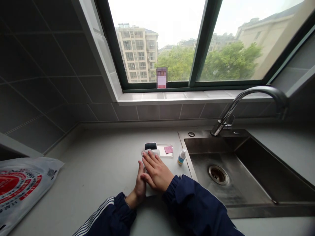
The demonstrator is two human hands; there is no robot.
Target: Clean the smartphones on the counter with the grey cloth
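My right hand (pixel 157 172) lies flat, fingers stretched forward, over a pale flat item (pixel 150 191) on the counter. A whitish piece of thin material (pixel 147 152) shows at its fingertips; its kind is unclear. Against the right hand's left side is my left hand (pixel 140 188), thumb pointing forward and its other fingers mostly hidden. Just beyond the fingertips sit a small dark rounded-corner object (pixel 150 146) and a clear, shallow case (pixel 161 155) with a pink square (pixel 168 149) in it. A small white-capped spray bottle (pixel 181 157) stands upright to the right.
On the right is a steel sink (pixel 246 173) with a drain (pixel 218 174) and a curved chrome tap (pixel 256 90). A printed plastic bag (pixel 22 183) lies at the left. Behind the counter (pixel 103 157) rise a tiled wall and a window (pixel 157 39).
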